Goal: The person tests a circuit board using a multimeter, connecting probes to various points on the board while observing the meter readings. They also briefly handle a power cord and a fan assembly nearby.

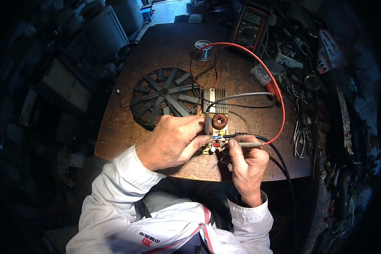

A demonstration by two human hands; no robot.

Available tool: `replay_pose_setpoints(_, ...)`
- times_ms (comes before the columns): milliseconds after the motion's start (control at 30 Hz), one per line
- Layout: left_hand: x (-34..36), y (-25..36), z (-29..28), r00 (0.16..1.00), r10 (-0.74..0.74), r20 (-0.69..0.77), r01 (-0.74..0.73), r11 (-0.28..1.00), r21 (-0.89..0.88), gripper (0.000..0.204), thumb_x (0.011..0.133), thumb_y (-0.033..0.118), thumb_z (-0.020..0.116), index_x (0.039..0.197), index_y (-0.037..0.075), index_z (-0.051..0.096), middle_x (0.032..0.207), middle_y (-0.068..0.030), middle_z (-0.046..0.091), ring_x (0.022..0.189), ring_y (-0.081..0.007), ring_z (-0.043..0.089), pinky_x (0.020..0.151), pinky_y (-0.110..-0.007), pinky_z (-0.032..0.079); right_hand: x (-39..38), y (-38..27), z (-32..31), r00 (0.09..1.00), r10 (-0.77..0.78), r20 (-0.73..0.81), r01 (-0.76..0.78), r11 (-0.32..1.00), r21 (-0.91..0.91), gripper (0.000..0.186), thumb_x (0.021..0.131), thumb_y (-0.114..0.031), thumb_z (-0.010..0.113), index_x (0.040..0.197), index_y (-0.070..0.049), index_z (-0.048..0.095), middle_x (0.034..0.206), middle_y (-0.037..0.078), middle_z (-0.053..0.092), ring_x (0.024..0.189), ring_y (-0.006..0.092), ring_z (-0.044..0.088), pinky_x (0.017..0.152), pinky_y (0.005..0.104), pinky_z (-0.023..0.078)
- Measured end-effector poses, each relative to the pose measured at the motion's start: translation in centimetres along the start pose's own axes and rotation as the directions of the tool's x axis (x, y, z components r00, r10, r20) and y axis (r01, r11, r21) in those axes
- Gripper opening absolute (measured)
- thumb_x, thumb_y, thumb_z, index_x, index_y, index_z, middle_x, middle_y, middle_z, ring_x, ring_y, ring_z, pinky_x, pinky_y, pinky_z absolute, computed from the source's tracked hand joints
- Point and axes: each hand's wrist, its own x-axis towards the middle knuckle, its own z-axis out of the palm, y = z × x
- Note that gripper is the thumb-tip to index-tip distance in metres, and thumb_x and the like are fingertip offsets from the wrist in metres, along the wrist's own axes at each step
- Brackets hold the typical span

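A small circuit board (204,150) lies near the table's front edge, with a finned metal heatsink (216,100) and a copper-wound ring coil (219,121) on it. My left hand (175,139) is closed around a dark upright test probe (207,123), whose grey lead arcs away to the right. Its tip is hidden by my fingers, low over the board. Between thumb and fingers, my right hand (246,163) pinches a grey test probe (247,144) with a red lead (282,106). That probe points left at the board's near end, beside a black cable (237,135).
Behind my left hand is a round black fan-like grille (163,93). A solder spool (203,51) stands farther back, and a lit multimeter (252,27) sits at the back right. Tools and wires (300,122) crowd the right side. The black cable drops over the front edge.
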Motion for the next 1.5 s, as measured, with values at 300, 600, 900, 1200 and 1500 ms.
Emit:
replay_pose_setpoints(300, 0.3, 0.5, 0.0, 0.993, 0.120, 0.021, -0.122, 0.987, 0.105, 0.020, 0.082, 0.003, 0.078, 0.097, 0.001, 0.066, 0.081, -0.0135, 0.066, 0.069, -0.0322, 0.068, 0.061, -0.039, 0.054, 0.1, 0.1, -0.1, 1.000, -0.009, 0.011, 0.010, 1.000, -0.024, 0.013, 0.098, -0.007, 0.070, 0.096, 0.006, 0.068, 0.074, 0.006, 0.069, 0.062, 0.0080, 0.063, 0.055, 0.0223, 0.049)
replay_pose_setpoints(600, -0.4, 0.1, 0.3, 0.997, 0.052, -0.064, -0.050, 0.998, 0.033, 0.015, 0.081, 0.006, 0.080, 0.090, 0.000, 0.070, 0.079, -0.0121, 0.070, 0.070, -0.0285, 0.070, 0.062, -0.036, 0.054, 0.1, 0.4, -0.2, 1.000, -0.019, 0.009, 0.020, 0.999, -0.038, 0.012, 0.097, -0.006, 0.070, 0.096, 0.006, 0.068, 0.073, 0.007, 0.070, 0.062, 0.0084, 0.064, 0.055, 0.0227, 0.049)
replay_pose_setpoints(900, -0.4, 0.5, 0.0, 0.998, -0.001, -0.062, -0.001, 1.000, -0.026, 0.012, 0.084, 0.005, 0.078, 0.092, -0.002, 0.073, 0.083, -0.0132, 0.073, 0.071, -0.0250, 0.074, 0.062, -0.033, 0.058, 0.1, 0.6, 0.0, 1.000, -0.028, -0.006, 0.027, 0.999, -0.028, 0.011, 0.097, -0.004, 0.070, 0.095, 0.006, 0.068, 0.073, 0.008, 0.070, 0.062, 0.0085, 0.064, 0.055, 0.0227, 0.049)
replay_pose_setpoints(1200, -0.5, -0.2, 0.1, 0.997, 0.019, -0.081, -0.024, 0.998, -0.056, 0.015, 0.086, 0.006, 0.077, 0.099, 0.001, 0.072, 0.083, -0.0136, 0.072, 0.070, -0.0261, 0.074, 0.060, -0.033, 0.058, 0.2, 0.9, -0.2, 0.999, -0.045, 0.007, 0.045, 0.999, -0.012, 0.012, 0.097, -0.004, 0.070, 0.096, 0.007, 0.068, 0.072, 0.008, 0.071, 0.061, 0.0086, 0.065, 0.054, 0.0227, 0.048)
replay_pose_setpoints(1500, -0.6, -0.4, 0.1, 0.997, 0.008, -0.080, -0.013, 0.998, -0.067, 0.014, 0.087, 0.009, 0.076, 0.098, 0.000, 0.072, 0.084, -0.0145, 0.073, 0.069, -0.0272, 0.074, 0.061, -0.034, 0.058, 0.2, 0.5, -0.1, 1.000, -0.028, -0.002, 0.028, 0.999, -0.027, 0.013, 0.097, -0.006, 0.070, 0.094, 0.007, 0.069, 0.070, 0.009, 0.070, 0.061, 0.0093, 0.066, 0.053, 0.0230, 0.049)
